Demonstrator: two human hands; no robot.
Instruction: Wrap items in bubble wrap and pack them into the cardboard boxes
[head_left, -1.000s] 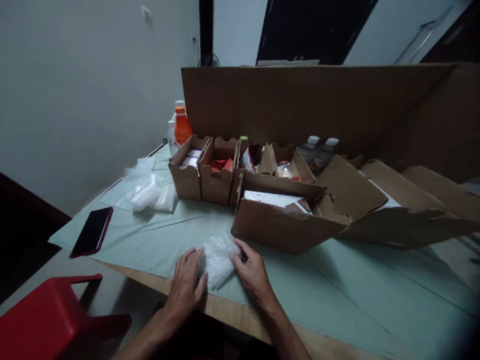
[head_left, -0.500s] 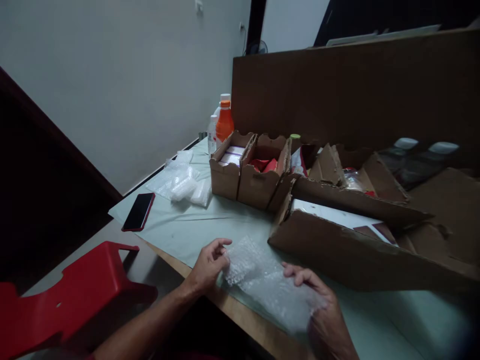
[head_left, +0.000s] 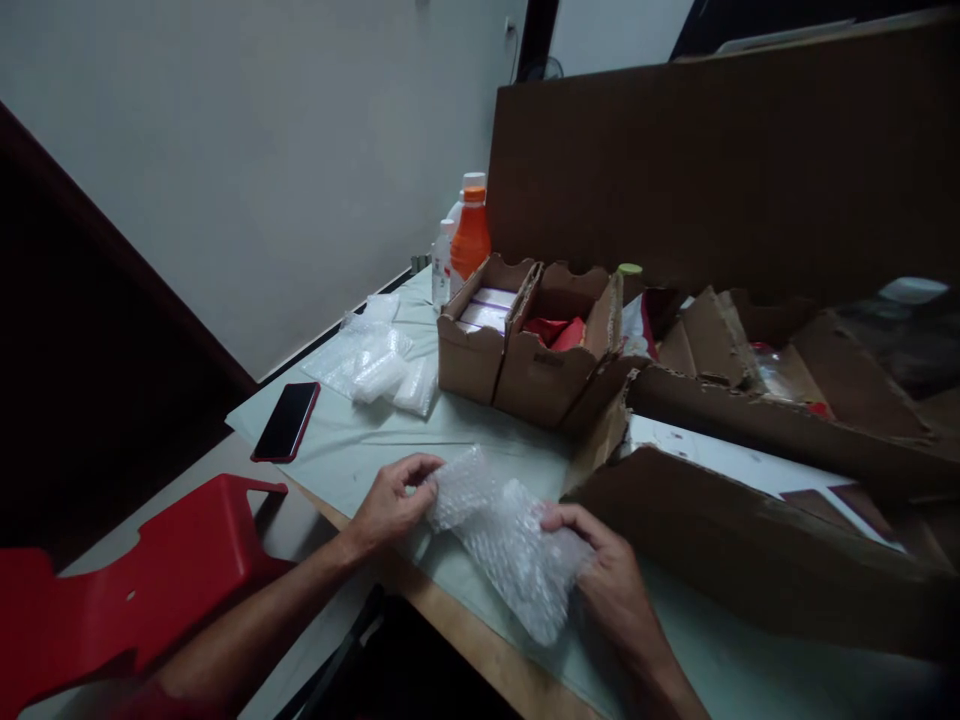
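A crumpled sheet of clear bubble wrap [head_left: 517, 560] hangs between my hands above the front edge of the table. My left hand [head_left: 394, 500] pinches its upper left corner between thumb and fingers. Around the right side of the sheet, my right hand [head_left: 600, 560] is closed, its thumb on top and part of its fingers hidden behind the plastic. More bubble wrap [head_left: 379, 375] lies on the table beyond my left hand, some of it in rolled or folded pieces.
Cardboard boxes [head_left: 469, 365] with packets inside stand along the back. A longer cardboard tray [head_left: 720, 530] holding a white box is at right. An orange bottle [head_left: 471, 235] stands behind. A phone [head_left: 286, 422] lies left, above a red plastic stool [head_left: 180, 560].
My right hand has moved left and up, nearer my left hand, bunching the bubble wrap. The left hand keeps its pinch and has shifted slightly left. The view has turned a little.
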